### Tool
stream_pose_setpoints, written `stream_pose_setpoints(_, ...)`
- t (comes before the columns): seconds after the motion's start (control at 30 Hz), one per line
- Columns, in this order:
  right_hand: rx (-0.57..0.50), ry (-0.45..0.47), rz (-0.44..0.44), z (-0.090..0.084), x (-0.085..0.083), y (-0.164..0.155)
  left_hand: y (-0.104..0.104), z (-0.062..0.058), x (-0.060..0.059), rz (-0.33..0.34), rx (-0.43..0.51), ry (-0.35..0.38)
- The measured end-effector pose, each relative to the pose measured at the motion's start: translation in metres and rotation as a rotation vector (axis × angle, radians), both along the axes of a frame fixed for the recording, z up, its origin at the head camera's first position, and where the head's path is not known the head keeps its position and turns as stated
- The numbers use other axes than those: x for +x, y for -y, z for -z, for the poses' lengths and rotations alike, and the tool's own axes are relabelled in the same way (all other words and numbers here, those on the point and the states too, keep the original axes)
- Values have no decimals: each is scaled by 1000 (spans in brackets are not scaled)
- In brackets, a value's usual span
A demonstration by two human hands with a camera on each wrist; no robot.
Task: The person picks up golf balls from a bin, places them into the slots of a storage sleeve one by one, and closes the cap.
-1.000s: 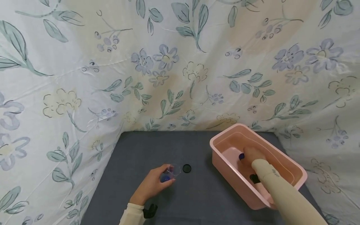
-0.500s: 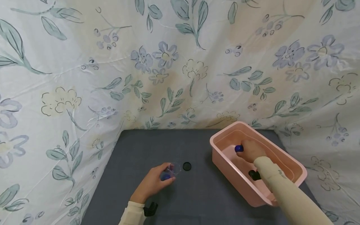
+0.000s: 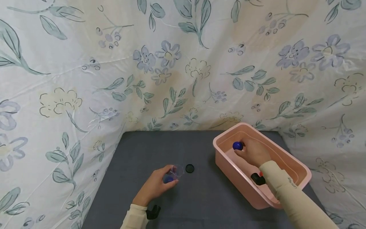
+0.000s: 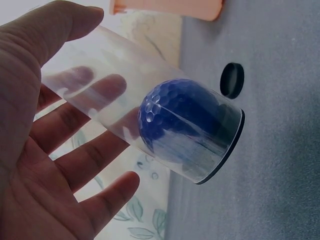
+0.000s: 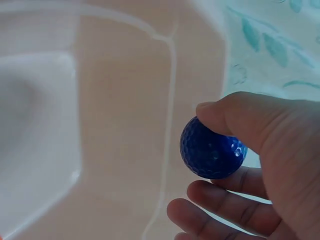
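Note:
My left hand holds a clear plastic tube between thumb and fingers, upright over the dark table. Inside the tube, at its black-capped bottom end, lies a blue golf ball. The tube's upper end has no cap on it in the head view. My right hand is over the inside of the pink bin, near its far left corner. It pinches a second blue golf ball between thumb and fingers. A loose black cap lies on the table just right of the tube.
The bin stands at an angle on the right side of the dark table. A small red spot shows inside it beside my right wrist. Floral cloth hangs behind the table and along both sides.
My right hand has risen from the bin's floor with the blue golf ball and moved slightly left toward the far left rim. The left hand and tube stay nearly still.

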State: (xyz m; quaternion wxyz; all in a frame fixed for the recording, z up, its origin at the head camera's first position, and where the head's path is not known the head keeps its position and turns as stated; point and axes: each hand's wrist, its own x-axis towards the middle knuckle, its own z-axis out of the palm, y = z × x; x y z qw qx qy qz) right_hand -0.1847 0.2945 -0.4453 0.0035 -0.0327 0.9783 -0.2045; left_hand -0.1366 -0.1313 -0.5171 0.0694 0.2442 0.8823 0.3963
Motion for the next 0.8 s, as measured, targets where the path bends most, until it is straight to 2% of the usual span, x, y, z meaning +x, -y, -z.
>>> stream_pose_setpoints(0.2, -67, -62, -42, -18, 8, 15, -3, -2, 0, -10, 5, 6)
stream_pose_setpoints(0.4, -128, -170, -72, -28, 14, 31, -6, -1, -1, -13, 2, -1)
stream_pose_setpoints(0.63, -203, -320, -193, -24, 14, 49, -9, 0, -2, -16, -5, -11)
stream_pose_setpoints(0.8, -221, -302, -166, -15, 22, 63, -12, 0, -3, -20, -18, -10)
